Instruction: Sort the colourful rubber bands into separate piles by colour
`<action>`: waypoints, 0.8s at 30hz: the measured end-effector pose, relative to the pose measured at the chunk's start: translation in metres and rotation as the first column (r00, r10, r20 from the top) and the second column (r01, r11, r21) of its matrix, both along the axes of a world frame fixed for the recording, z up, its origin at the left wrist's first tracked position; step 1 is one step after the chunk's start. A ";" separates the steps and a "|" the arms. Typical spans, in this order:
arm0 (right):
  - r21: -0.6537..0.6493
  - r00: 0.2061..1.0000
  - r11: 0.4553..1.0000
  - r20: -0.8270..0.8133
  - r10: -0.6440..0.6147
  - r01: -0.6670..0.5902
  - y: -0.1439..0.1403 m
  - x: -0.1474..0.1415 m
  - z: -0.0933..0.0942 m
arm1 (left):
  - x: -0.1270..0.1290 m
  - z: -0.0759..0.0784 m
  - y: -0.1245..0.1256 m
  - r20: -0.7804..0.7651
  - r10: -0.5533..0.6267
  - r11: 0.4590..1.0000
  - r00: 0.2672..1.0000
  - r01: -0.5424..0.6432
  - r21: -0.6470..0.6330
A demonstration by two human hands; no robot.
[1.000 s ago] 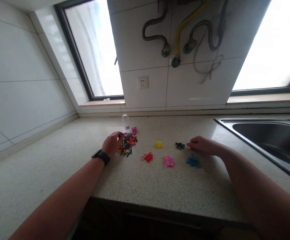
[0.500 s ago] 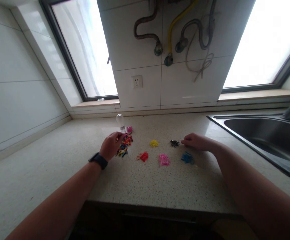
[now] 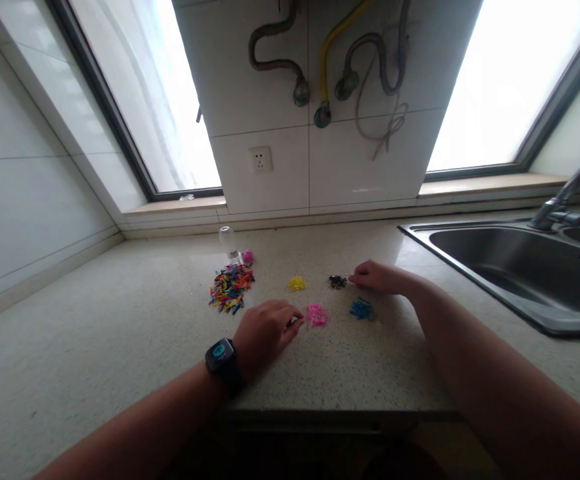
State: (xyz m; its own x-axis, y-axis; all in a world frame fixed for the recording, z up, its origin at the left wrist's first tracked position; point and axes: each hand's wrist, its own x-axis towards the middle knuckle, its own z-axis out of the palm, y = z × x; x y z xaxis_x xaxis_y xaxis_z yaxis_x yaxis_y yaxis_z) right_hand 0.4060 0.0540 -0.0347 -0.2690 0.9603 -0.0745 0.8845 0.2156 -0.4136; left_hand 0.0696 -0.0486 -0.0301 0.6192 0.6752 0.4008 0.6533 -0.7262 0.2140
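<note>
Colour in miniature

Left hand is drawn narrow, thumb and index finger nearly together at the edge of the pink heap, which lies just short of three o'clock from it; whether a piece sits between the fingertips I cannot tell. Right hand points towards nine o'clock, fingers gathered narrow at the edge of the black heap; whether it grips anything is too small to make out.

From the pink heap, the blue heap is at three o'clock, the yellow heap at eleven, and the larger mixed heap between nine and ten; all rest on the counter. The pieces look thin and tiny, perhaps elastic bands; I judge them very light, soft and springy, hardly fragile but apt to tangle; a loose end at a heap's rim, nipped with the fingertips, seems the best hold.

From the mixed heap, a clear container stands at twelve o'clock, a pink lid-like piece at one; the sink lies at three from the right hand.
</note>
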 end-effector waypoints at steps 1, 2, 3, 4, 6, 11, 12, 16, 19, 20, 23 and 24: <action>0.002 1.000 1.000 -0.003 0.000 0.000 0.001 0.000 -0.001 | 0.002 0.000 -0.001 -0.020 0.009 1.000 1.000 -0.009 -0.001; 0.003 1.000 1.000 -0.008 0.002 -0.001 0.001 0.001 -0.002 | 0.003 0.001 -0.002 -0.040 0.016 1.000 0.999 -0.016 0.000; 0.002 1.000 1.000 -0.015 0.003 -0.003 0.002 0.001 -0.002 | 0.004 0.002 -0.003 -0.060 0.017 1.000 0.998 -0.017 0.001; 0.002 1.000 1.000 -0.022 0.004 -0.004 0.002 0.001 -0.002 | 0.004 0.002 -0.003 -0.080 0.016 1.000 0.997 -0.015 0.005; 0.003 1.000 1.000 -0.031 -0.003 0.003 0.001 0.000 -0.001 | 0.005 0.003 -0.004 -0.113 0.000 1.000 0.994 0.002 0.020; -0.004 0.994 0.999 -0.102 -0.035 0.034 -0.002 -0.002 0.003 | 0.003 -0.001 -0.008 -0.149 -0.097 0.991 0.984 0.110 0.077; 0.006 0.992 0.999 -0.121 -0.041 0.042 -0.003 -0.002 0.004 | 0.002 -0.003 -0.008 -0.152 -0.135 0.984 0.979 0.150 0.094; 0.087 0.978 0.994 -0.204 -0.041 0.060 -0.003 -0.013 0.006 | 0.003 -0.008 -0.011 -0.186 -0.285 0.936 0.940 0.315 0.156; 0.201 0.957 0.978 -0.291 0.012 0.049 -0.004 -0.035 0.012 | 0.004 -0.008 -0.011 -0.222 -0.331 0.914 0.917 0.370 0.168; 0.241 0.952 0.970 -0.303 0.038 0.038 -0.005 -0.045 0.015 | 0.003 -0.008 -0.011 -0.232 -0.339 0.909 0.912 0.381 0.168; 0.314 0.957 0.949 -0.266 0.118 -0.030 -0.011 -0.085 0.028 | 0.002 -0.008 -0.012 -0.248 -0.359 0.899 0.900 0.405 0.168; 0.329 0.961 0.942 -0.235 0.148 -0.065 -0.012 -0.100 0.032 | 0.002 -0.008 -0.013 -0.244 -0.363 0.897 0.899 0.409 0.170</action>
State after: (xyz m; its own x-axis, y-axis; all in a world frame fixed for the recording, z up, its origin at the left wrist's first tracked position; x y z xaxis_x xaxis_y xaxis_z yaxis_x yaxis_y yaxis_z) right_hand 0.3057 0.0417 -0.0022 -0.3410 0.8873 0.3107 0.7237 0.4587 -0.5156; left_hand 0.0717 -0.0612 -0.0380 0.8957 0.2792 0.3462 0.3243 -0.9427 -0.0787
